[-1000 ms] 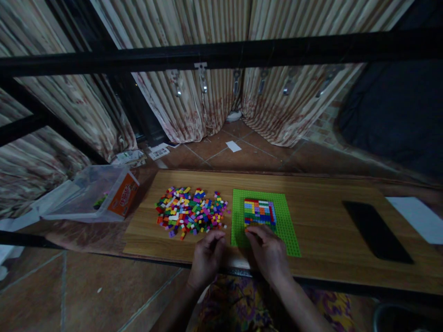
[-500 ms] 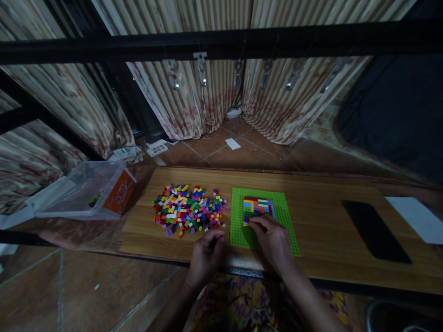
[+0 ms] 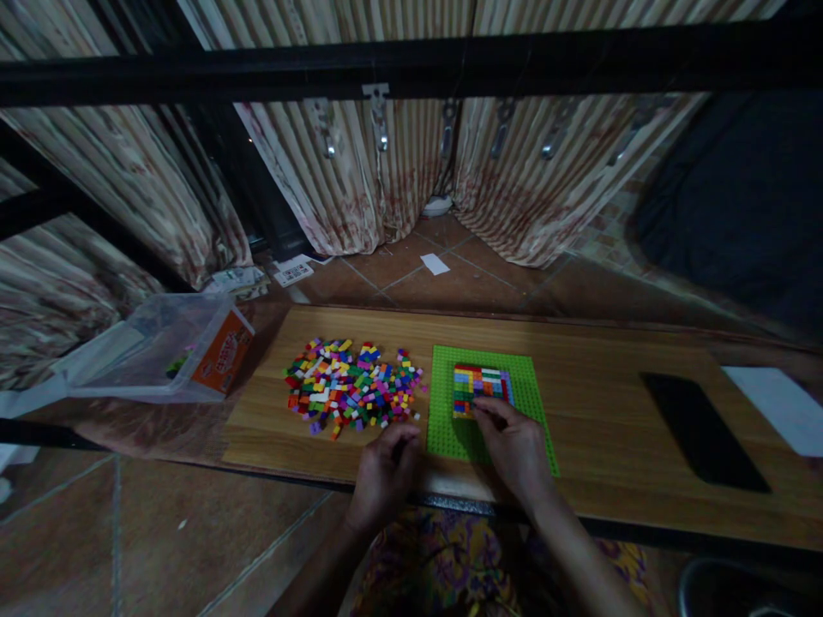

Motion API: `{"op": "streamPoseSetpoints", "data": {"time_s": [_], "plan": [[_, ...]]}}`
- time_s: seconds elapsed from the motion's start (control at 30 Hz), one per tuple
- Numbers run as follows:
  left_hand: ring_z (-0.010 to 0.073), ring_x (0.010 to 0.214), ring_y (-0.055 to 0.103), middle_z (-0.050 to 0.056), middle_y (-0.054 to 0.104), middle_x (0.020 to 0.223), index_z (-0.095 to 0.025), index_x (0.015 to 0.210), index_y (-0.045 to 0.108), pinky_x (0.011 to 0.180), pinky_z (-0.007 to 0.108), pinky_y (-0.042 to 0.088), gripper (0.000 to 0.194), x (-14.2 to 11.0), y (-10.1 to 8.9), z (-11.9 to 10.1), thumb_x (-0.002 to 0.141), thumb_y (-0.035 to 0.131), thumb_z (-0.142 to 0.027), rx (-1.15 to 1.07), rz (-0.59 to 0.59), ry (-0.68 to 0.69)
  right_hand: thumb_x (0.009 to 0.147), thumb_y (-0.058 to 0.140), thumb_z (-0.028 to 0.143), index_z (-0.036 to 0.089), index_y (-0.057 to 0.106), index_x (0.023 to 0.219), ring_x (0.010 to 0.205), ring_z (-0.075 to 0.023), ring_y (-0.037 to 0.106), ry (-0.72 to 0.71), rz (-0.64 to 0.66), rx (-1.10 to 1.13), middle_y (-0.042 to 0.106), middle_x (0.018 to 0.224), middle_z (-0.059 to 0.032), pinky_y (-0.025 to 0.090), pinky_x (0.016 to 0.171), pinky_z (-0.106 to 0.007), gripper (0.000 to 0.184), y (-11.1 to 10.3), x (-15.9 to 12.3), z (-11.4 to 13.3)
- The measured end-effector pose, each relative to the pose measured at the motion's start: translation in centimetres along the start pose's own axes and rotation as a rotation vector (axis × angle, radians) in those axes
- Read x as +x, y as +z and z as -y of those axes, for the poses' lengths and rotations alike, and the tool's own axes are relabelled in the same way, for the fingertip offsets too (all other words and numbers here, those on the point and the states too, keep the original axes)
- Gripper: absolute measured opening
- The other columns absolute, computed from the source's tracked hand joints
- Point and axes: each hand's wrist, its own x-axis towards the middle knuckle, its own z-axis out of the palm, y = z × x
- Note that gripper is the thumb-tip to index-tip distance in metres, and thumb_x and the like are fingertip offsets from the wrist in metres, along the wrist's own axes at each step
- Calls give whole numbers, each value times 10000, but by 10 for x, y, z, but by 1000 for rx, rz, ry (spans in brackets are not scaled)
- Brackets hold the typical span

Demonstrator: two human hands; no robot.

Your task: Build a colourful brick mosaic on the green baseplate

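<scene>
A green studded baseplate point(image 3: 443, 420) lies on the wooden board point(image 3: 597, 411), bearing a block of tightly set, many-coloured toy bricks point(image 3: 479, 379). My right hand point(image 3: 518, 446) reaches over the plate's near side, thumb and forefinger pinched at the block's lower edge. Whatever those fingertips hold is too small to make out. Left of the plate, near the board's front edge, my left hand point(image 3: 386, 471) is curled with its fingertips together; its contents, if any, are hidden. Just beyond it spreads a heap of loose toy bricks point(image 3: 353, 386) in many colours.
A clear plastic box point(image 3: 147, 347) with an orange label stands left of the board. On the right lie a dark flat slab point(image 3: 704, 433) and a white sheet point(image 3: 781, 407). A dark rail point(image 3: 411, 73) crosses above, with metal clips hanging below it.
My right hand has shifted slightly right along the block's near edge, uncovering more bricks at its lower left. The left hand stays curled in nearly the same place. The view has tilted slightly.
</scene>
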Motion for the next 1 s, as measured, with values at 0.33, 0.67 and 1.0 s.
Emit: {"op": "streamPoseSetpoints", "data": {"time_s": [0.33, 0.67, 1.0], "plan": [[130, 684, 547, -2, 597, 735, -180, 872, 630, 632, 210, 425, 162, -1, 0, 0, 866, 532, -309, -30, 18, -10, 769, 594, 404, 191, 702, 855, 762, -230, 697, 97, -27, 55, 749, 843, -79, 523, 703, -347, 254, 6, 5, 3], [120, 626, 522, -7, 583, 696, -179, 854, 637, 578, 195, 409, 164, -1, 1, 1, 848, 552, -319, -47, -1, -39, 744, 613, 410, 197, 707, 829, 736, -220, 686, 126, -52, 53, 746, 817, -72, 512, 688, -343, 248, 8, 6, 1], [123, 665, 557, -8, 616, 734, -185, 879, 635, 614, 201, 432, 137, -1, 2, 4, 849, 553, -291, -8, -33, -14, 735, 635, 397, 193, 711, 825, 720, -222, 683, 153, -12, 108, 743, 800, -73, 514, 678, -346, 236, 10, 7, 2]]}}
